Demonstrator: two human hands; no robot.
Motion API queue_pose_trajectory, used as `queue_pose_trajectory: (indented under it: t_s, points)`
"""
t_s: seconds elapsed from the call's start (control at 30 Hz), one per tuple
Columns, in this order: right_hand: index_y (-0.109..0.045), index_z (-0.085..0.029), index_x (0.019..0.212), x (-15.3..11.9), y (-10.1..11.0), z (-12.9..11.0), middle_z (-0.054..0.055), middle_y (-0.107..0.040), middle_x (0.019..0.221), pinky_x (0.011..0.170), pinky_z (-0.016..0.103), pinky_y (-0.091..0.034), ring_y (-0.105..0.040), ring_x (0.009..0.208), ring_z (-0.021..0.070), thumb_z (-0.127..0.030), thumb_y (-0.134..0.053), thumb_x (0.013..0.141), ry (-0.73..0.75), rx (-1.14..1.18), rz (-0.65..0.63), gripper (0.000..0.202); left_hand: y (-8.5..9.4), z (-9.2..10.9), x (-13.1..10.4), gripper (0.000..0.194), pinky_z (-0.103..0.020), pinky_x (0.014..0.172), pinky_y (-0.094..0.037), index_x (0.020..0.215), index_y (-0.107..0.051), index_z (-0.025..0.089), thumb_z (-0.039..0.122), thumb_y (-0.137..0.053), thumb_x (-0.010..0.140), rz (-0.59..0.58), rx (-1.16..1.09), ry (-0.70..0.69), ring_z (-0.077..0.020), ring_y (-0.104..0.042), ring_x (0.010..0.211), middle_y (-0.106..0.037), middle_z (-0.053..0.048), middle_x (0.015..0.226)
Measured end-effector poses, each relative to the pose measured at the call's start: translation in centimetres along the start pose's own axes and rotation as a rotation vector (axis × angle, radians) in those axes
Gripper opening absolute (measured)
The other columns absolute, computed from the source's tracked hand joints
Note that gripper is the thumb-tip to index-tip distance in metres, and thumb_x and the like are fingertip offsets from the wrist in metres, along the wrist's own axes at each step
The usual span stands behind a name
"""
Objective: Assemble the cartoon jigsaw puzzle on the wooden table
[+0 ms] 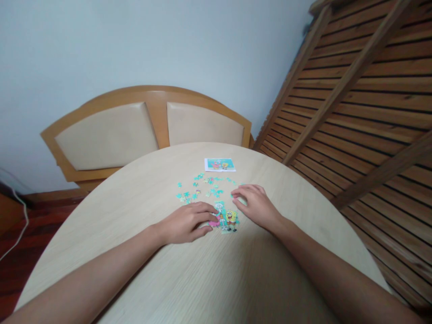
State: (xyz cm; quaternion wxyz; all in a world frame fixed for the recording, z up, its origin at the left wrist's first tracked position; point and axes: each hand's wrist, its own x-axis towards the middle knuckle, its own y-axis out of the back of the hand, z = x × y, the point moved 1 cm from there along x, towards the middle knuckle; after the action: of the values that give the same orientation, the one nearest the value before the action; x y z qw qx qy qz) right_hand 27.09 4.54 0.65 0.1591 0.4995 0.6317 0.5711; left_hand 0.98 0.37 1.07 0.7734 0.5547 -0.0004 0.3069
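On the round table (189,279), a partly joined jigsaw section (231,217) lies toward the near edge from the loose jigsaw pieces (218,193); the reference picture (220,164) sits nearer the far edge. The left hand (185,222) covers the section's left side, fingers loosely spread, thumb apart. The right hand (256,204) curves beside its upper right, thumb near fingertips; whether it pinches a piece I cannot tell. Piece-by-piece joining seems in hand; the next move calls for a light fingertip grip and matched edges.

Pale wall (151,40) behind wooden headboard (158,117).
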Motion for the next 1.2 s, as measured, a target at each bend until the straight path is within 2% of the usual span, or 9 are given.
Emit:
queue_pose_trajectory:
  t_s: [0.17,0.43,0.77,0.93,1.2]
  points:
    - [-0.070,-0.023,0.102,-0.4,0.4,0.2,0.005,-0.075,0.102,0.095,0.043,-0.042,-0.063,0.104,0.0246,-0.023,-0.066,0.088,-0.048,0.040,-0.013,0.015,0.0,0.1,-0.1,0.024,-0.041,0.103,-0.049,0.121,-0.065,0.022,0.026,-0.053,0.100,-0.013,0.007,0.013,-0.0229,-0.061,0.117,-0.066,-0.010,0.125]
    - [-0.074,-0.023,0.090,-0.8,1.0,0.3,0.008,-0.070,0.105,0.091,0.046,-0.044,-0.058,0.108,0.0303,-0.039,-0.070,0.086,-0.190,-0.073,-0.025,0.017,0.0,-0.1,-0.1,0.024,-0.041,0.101,-0.050,0.121,-0.064,0.023,0.027,-0.054,0.099,0.009,0.006,0.002,-0.0232,-0.061,0.115,-0.066,-0.010,0.123]
    - [-0.071,-0.024,0.085,-1.1,1.2,1.0,0.006,-0.071,0.100,0.091,0.045,-0.043,-0.059,0.106,0.0290,-0.034,-0.070,0.088,-0.186,-0.019,-0.115,0.011,0.2,0.4,0.2,0.026,-0.042,0.105,-0.049,0.126,-0.060,0.021,0.025,-0.051,0.102,0.005,-0.030,0.024,-0.0223,-0.061,0.119,-0.067,-0.010,0.125]
    - [-0.069,-0.023,0.086,-1.1,1.0,1.2,0.005,-0.071,0.098,0.090,0.042,-0.042,-0.060,0.104,0.0272,-0.033,-0.070,0.089,-0.139,0.004,-0.117,0.010,0.2,0.3,0.2,0.026,-0.042,0.105,-0.049,0.126,-0.058,0.021,0.023,-0.052,0.101,0.008,-0.043,0.023,-0.0220,-0.061,0.119,-0.067,-0.010,0.125]
    - [-0.072,-0.022,0.087,-0.9,1.3,1.1,0.005,-0.073,0.090,0.087,0.040,-0.044,-0.064,0.095,0.0259,-0.031,-0.071,0.088,-0.145,0.025,-0.140,0.009,0.0,0.1,0.1,0.025,-0.041,0.105,-0.049,0.125,-0.059,0.021,0.023,-0.051,0.101,0.010,-0.033,0.020,-0.0221,-0.061,0.119,-0.066,-0.010,0.125]
